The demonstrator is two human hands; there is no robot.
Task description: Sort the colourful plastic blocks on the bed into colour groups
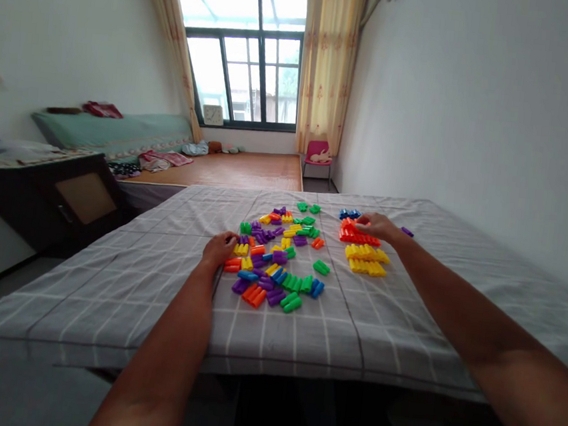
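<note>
My left hand [220, 248] rests at the left edge of a mixed heap of small plastic tube-like pieces [280, 257], purple, green, orange, yellow and blue. Its fingers are curled by the purple and yellow pieces [241, 250]; whatever they hold is hidden. To the right of the heap, my right hand [377, 226] is closed, fingertips pinched at the top of a group of orange pieces [357, 234]. An orange piece seems to be between its fingers. In front of that group lie two rows of yellow pieces [366, 267], and behind it are blue pieces [348, 214].
A grey checked cloth [155, 294] covers the table. One purple piece [407, 231] lies apart, beyond my right wrist. A dark cabinet [52, 217] stands at left; a bed [248, 169] and a pink chair [317, 151] are behind. A white wall [473, 124] runs along the right.
</note>
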